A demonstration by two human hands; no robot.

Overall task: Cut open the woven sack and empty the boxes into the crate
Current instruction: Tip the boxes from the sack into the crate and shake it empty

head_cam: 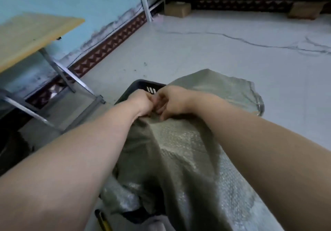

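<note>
Woven sack (179, 150): grey-green, limp and creased, draped over the dark crate (141, 85) on the floor, with its far end spilling past the rim. No boxes show and no cut can be made out, so the emptying is judged not yet done. Left hand (141, 103) clenches a bunch of the cloth near the crate's far rim and right hand (172, 102) pinches the same fold just beside it; a blurred yellow-black tool (103, 220) lies at the lower edge, and a wooden table (32, 32) stands to the left.
</note>
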